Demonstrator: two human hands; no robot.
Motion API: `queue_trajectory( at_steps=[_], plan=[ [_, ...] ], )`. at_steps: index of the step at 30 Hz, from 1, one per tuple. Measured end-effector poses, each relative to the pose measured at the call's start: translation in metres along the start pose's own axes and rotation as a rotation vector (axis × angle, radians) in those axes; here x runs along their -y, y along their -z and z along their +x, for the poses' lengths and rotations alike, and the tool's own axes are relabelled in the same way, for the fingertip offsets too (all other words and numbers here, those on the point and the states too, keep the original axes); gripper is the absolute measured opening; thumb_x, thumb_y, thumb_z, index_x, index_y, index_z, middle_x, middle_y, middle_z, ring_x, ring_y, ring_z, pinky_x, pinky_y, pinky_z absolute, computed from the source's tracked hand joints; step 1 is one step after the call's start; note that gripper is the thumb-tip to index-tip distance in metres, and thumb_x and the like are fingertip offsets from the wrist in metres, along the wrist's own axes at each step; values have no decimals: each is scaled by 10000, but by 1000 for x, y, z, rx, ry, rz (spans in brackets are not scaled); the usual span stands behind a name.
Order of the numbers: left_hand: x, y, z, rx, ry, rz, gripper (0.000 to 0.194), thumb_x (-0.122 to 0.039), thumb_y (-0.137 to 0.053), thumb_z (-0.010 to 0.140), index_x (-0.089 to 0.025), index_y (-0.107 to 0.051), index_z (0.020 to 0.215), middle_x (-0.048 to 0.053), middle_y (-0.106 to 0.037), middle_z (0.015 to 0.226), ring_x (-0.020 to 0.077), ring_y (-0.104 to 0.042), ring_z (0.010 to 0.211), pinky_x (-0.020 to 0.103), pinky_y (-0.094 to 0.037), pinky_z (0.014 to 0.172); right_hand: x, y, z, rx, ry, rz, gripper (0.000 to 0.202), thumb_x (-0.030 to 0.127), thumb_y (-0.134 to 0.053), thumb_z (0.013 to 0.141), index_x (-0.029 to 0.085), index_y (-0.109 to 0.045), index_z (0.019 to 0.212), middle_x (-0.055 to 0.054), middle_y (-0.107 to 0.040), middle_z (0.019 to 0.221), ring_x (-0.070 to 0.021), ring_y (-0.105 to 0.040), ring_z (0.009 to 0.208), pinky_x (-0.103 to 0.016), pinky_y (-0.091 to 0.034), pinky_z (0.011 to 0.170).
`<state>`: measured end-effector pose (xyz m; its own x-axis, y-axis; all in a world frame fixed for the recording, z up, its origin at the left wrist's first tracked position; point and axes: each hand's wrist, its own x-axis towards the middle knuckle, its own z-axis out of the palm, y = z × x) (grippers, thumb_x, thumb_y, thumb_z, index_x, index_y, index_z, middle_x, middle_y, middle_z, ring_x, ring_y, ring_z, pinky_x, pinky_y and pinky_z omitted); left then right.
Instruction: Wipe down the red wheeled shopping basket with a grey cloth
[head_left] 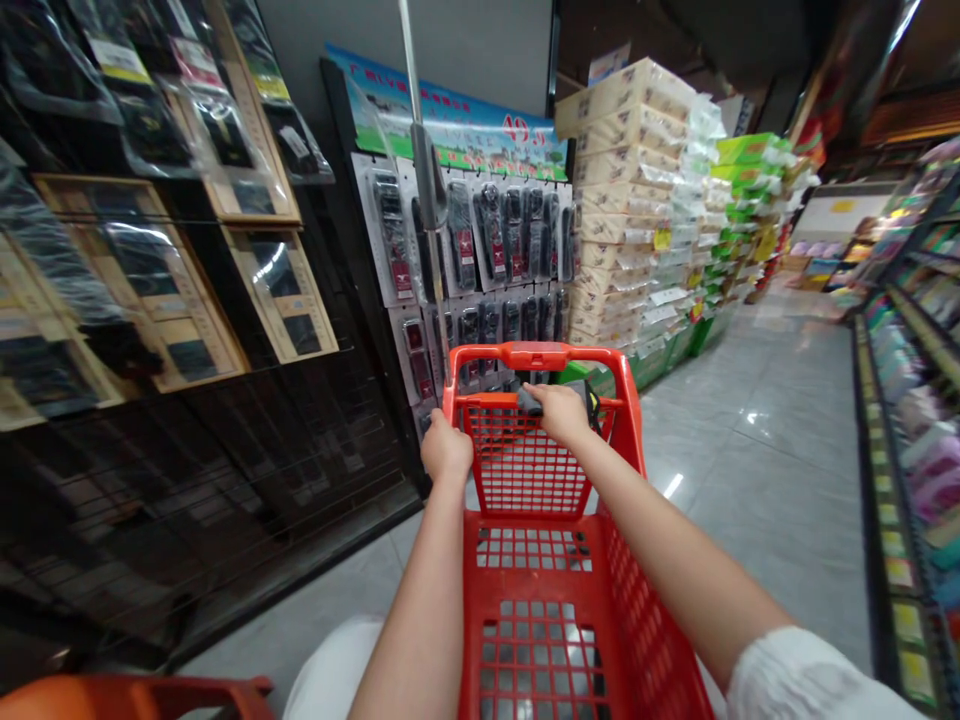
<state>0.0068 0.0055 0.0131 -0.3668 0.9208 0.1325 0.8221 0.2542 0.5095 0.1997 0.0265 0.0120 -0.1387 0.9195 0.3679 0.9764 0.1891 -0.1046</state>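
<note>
A store aisle runs off to the right over a glossy grey tiled floor (pixel 735 470). On the left stands a black display wall (pixel 300 440) hung with boxed and bagged goods; ahead rises a tall stack of cream-coloured cardboard boxes (pixel 611 210), and on the far right runs a long shelf packed with colourful goods (pixel 919 430).

The bright red plastic shopping cart with a grid-patterned basket (pixel 536 587) sits directly in front of the person, between both forearms. The left hand (pixel 448 452) is closed in a fist on the left side of its upper frame. The right hand (pixel 561 414) rests at the crossbar below the smooth red handle (pixel 536 355), against a rounded grey piece (pixel 529 402). Its fingertips are hidden, so whether they wrap the bar, the grey piece or both cannot be told.

The work seems to be handling the cart at its frame. Doing it well would likely mean keeping the left grip firm and the right wrist loose, with force shared evenly so the cart does not twist. A slim silver metal pole (pixel 426 170) appears close above the left knuckles; whether it touches the cart is unclear, so that side deserves care. Clearance looks tighter beside the wall than toward the open floor.
</note>
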Motion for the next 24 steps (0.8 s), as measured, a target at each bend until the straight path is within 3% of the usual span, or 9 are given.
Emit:
queue_trajectory(
  at_steps=[5,10,15,20,24],
  plan=[
    [2,1,-1,-6,5,-9,260,-176,-467,877,-188,-528,1129,145,-731,1023,290,-706,963,340,-517,731,57,-7,23,19,45,64,466,130,-487,858,186,-574,1312,-104,-641,1312,-224,-609,1188,-327,-446,995],
    [4,1,0,-12,-15,-19,280,-171,-487,856,-190,-525,1133,137,-739,997,287,-711,943,318,-504,696,103,-29,37,-97,122,97,378,158,-392,949,134,-594,1268,-131,-635,1315,-215,-564,1253,-375,-358,1105],
    [7,0,1,-1,-28,-10,278,-206,-524,852,-196,-519,1130,133,-739,1013,280,-713,944,299,-491,679,105,-61,29,-252,218,93,436,194,-374,987,156,-490,1406,-68,-460,1499,-250,-389,1409,-483,-183,1211],
    [8,-1,1,6,-26,-38,236,-249,-455,906,-207,-523,1128,132,-735,1035,291,-714,934,314,-486,664,97,-80,18,-376,210,94,476,200,-429,978,243,-437,1451,9,-352,1560,-278,-275,1464,-561,-134,1212],
    [7,0,0,17,-19,-35,249,-202,-428,909,-208,-523,1139,129,-732,1053,279,-711,948,311,-491,680,94,-92,8,-415,229,80,480,204,-449,975,285,-435,1448,21,-335,1568,-254,-247,1478,-556,-124,1215]
  ],
)
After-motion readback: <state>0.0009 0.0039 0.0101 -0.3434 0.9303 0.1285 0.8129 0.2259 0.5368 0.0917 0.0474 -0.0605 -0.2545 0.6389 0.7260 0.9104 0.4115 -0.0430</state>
